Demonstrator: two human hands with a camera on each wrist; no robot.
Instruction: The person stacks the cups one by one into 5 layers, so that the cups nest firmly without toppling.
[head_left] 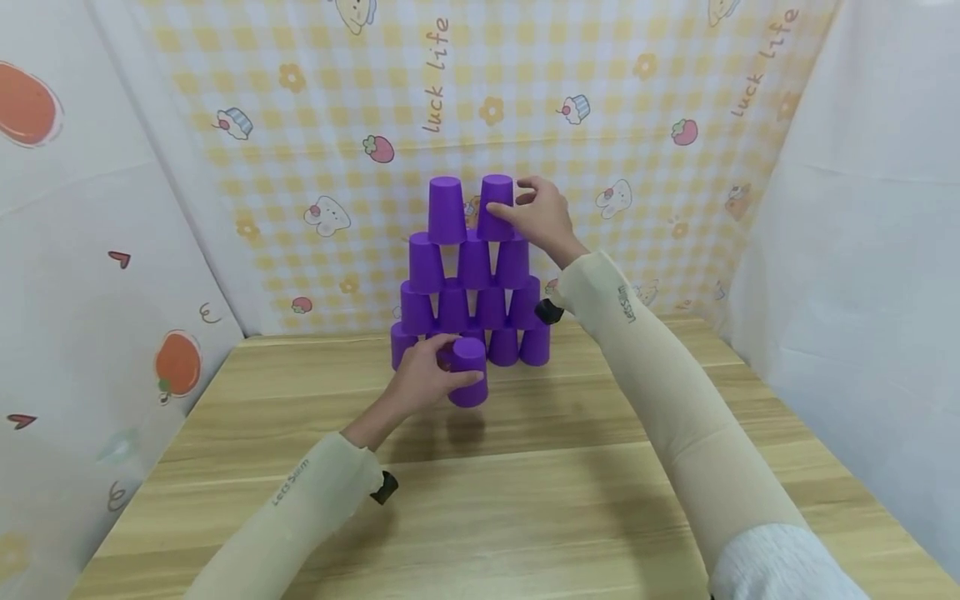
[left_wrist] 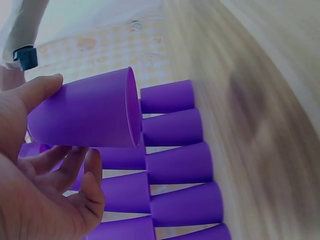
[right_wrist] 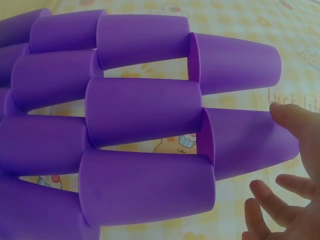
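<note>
Upside-down purple cups are stacked in a pyramid, its lower rows (head_left: 491, 308) narrowing upward. Two cups stand side by side on top, a left one (head_left: 447, 211) and a right one (head_left: 495, 208). My right hand (head_left: 543, 218) is at the right top cup; its thumb lies over the cup's side while the other fingers spread loosely beside it, as the right wrist view also shows. In front of the bottom row, my left hand (head_left: 423, 379) grips a single purple cup (left_wrist: 90, 110) between thumb and fingers. This cup is upside down, above its shadow on the table.
The wooden table (head_left: 525, 500) extends in front of the pyramid. Behind stands a yellow checked cloth (head_left: 300, 125) with printed drawings. White cloth walls (head_left: 847, 250) close in the sides. Each forearm wears a beige sleeve (head_left: 675, 408) with a small black device (head_left: 550, 312) near the wrist.
</note>
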